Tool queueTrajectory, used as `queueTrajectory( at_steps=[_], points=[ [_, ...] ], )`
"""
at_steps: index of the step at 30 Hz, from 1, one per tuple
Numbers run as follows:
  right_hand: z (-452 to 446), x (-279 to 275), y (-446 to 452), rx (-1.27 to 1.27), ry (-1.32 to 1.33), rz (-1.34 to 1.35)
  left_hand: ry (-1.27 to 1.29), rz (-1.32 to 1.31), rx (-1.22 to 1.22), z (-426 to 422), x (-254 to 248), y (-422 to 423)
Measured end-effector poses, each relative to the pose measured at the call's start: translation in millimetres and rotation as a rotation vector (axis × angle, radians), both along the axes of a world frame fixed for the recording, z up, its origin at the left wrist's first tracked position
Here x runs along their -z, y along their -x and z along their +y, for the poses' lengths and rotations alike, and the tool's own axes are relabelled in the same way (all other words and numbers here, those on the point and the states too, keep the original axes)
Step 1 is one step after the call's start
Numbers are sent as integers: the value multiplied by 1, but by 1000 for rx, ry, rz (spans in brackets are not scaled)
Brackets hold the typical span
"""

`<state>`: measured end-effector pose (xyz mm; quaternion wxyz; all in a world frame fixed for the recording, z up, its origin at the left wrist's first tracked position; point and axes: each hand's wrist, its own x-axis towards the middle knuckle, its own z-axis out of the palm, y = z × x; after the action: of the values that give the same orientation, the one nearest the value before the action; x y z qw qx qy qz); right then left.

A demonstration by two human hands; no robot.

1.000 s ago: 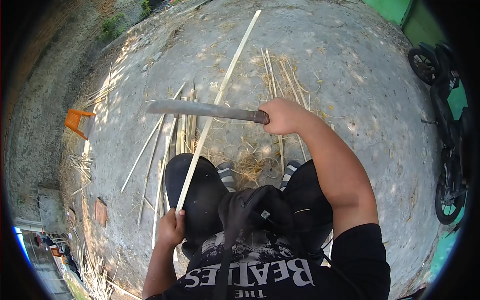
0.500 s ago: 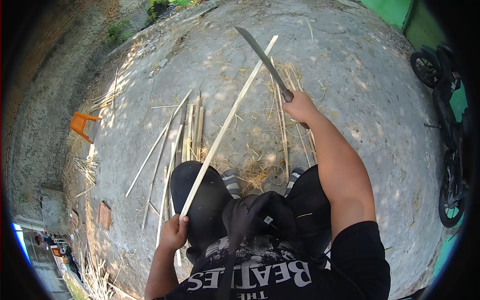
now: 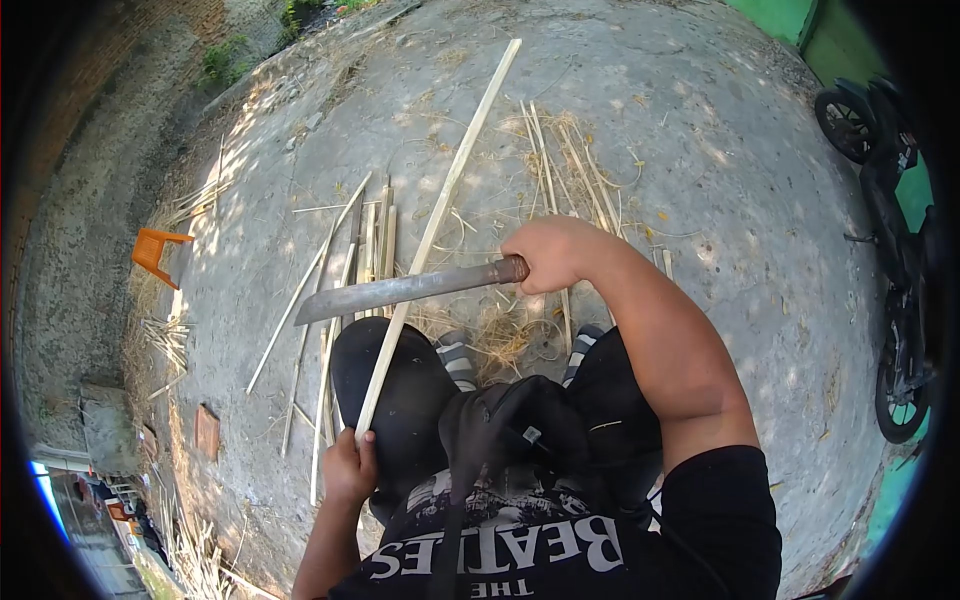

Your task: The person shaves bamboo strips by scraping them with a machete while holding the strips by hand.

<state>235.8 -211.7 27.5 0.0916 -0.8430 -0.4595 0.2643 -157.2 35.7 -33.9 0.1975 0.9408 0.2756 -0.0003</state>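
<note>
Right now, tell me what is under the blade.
Under the blade, the held strip crosses, with sticks on the ground below. The blade hides the strip's face at the crossing; any cut there cannot be seen.

Concrete floor (image 3: 740, 290); pale strips (image 3: 310, 290), orange stool (image 3: 158, 250).

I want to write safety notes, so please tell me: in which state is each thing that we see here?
left hand, closed around near end of the long strip
right hand, closed on handle of the machete
long strip, slanting, whole along its visible length
machete, unsheathed, blade crossing the strip, contact unclear
loose strips, scattered
shavings, curled, loosely heaped
motorcycle, parked, riderless
orange stool, upright or tipped: cannot tell
</note>
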Motion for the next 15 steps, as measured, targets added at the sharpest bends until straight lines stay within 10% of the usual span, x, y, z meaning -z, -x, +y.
queueTrajectory(
  at_steps=[15],
  points=[
    [39, 23, 41, -218, -120, -215, -37, -17, 39, -4, -1, -4]
  ],
)
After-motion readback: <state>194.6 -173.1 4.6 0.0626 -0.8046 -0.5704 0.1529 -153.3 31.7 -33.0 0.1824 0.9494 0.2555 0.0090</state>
